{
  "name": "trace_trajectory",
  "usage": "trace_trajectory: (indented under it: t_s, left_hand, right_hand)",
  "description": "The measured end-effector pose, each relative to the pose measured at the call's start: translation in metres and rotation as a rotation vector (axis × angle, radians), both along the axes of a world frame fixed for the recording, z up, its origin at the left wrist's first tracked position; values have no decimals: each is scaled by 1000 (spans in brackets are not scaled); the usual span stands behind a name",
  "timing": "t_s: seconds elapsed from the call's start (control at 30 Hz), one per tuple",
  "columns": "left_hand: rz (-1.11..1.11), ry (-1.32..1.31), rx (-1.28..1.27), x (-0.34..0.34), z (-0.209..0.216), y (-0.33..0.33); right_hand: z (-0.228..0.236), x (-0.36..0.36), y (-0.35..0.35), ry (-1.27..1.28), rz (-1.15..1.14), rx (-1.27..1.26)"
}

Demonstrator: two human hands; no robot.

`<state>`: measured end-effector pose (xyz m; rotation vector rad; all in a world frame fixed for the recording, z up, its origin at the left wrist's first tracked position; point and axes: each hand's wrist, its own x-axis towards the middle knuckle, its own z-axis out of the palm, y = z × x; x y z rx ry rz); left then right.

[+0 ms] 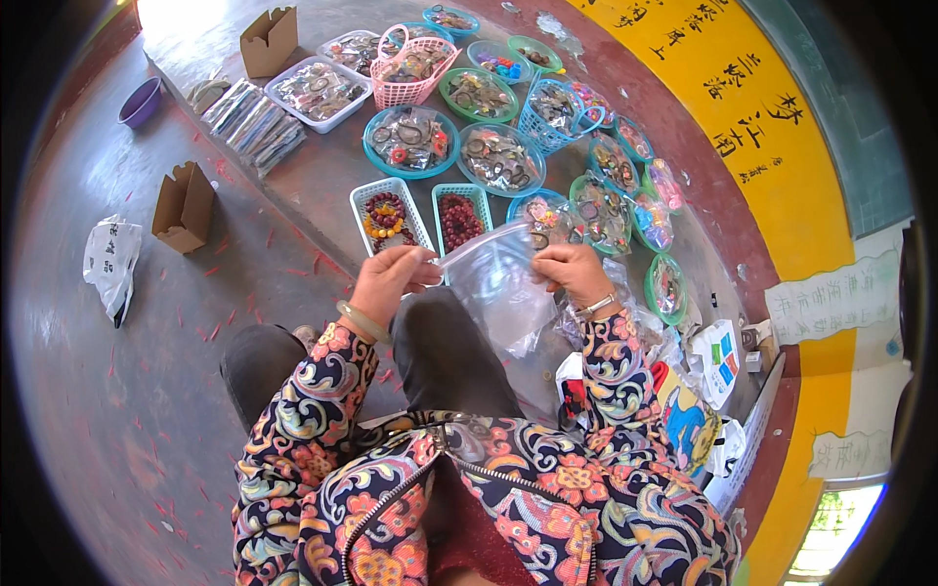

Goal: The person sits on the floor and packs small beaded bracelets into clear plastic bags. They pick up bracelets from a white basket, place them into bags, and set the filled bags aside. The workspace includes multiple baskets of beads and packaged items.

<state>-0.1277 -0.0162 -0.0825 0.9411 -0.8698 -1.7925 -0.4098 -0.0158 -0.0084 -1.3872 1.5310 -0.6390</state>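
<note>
Between my two hands hangs a clear zip-lock bag (pixel 500 283), stretched by its upper corners above my right knee. My left hand (pixel 396 273) pinches the bag's left corner, and a pale bangle circles that wrist. At the other corner, the thumb and fingers of my right hand (pixel 575 272) are closed on the bag; a metal band sits on that wrist. Just beyond the bag stand a white basket (pixel 358 207) of dark red and yellow beaded bracelets (pixel 386 217) and a pale green basket (pixel 479 192) of dark red beads (pixel 459 221).
Several round basins, such as a blue one (pixel 367 146), and a pink handled basket (pixel 393 96) hold bagged trinkets ahead. Cardboard boxes (pixel 186 207), a white plastic bag (pixel 109 262) and a purple basin (pixel 143 104) are at left. Loose plastic bags (pixel 640 327) lie at right.
</note>
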Motion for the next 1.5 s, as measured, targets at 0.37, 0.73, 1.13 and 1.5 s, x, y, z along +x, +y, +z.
trace_trajectory:
  t_s: [0.37, 0.73, 1.13, 1.5]
  left_hand:
    - [27, -46, 85, 1, -10, -1]
    - [12, -132, 114, -4, -16, -2]
    - [3, -148, 119, -8, -10, 3]
    - [-75, -641, -959, -40, 25, 46]
  right_hand:
    - [-243, -121, 79, -513, -789, 153]
    - [-280, -119, 80, -419, -878, 299]
    - [-263, -139, 76, -238, -1006, 290]
    - [-233, -279, 99, 1019, -709, 53]
